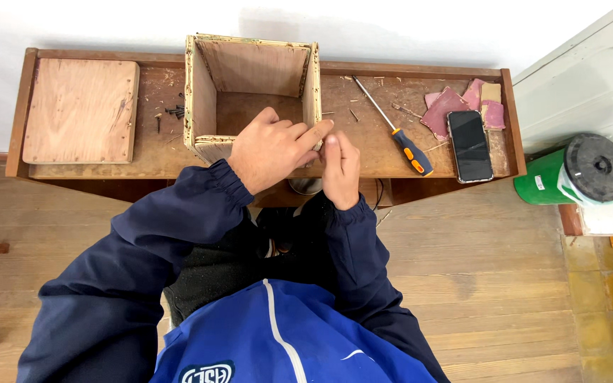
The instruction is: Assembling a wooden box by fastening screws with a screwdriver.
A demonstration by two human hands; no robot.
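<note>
1. Pressing on the near right corner of the open wooden box, the left hand lay curled over its edge, while the right hand pinched something too small to tell.
2. The box stood walled on the bench; a flat board lay unattached, screws loose, screwdriver idle.
3. No packages; a green canister with a black lid and white label stood far right.

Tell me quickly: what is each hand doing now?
Left hand: curled on the box corner.
Right hand: fingers pinched at that corner; contents cannot be told.
</note>
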